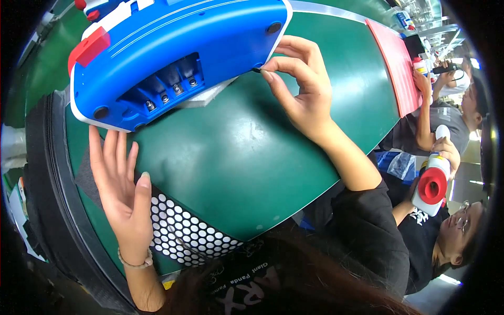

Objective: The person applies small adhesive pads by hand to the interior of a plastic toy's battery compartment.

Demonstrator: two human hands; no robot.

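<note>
Blue casing [231, 44] stands tilted near the far-left corner of the green desk [231, 157], apparently to bare its battery bay [164, 84], left hand [122, 202] spread open at its lower rim [102, 124], right hand [308, 92] pinching a small black piece [256, 70].

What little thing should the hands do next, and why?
Probably the right hand should press the small dark piece onto the blue casing: the piece seems pinched right at the casing's edge, and dark round pads already sit near other corners.

The person wears a black short-sleeved shirt [370, 239] with pale lettering [247, 297] and a beaded bracelet [137, 264].
</note>
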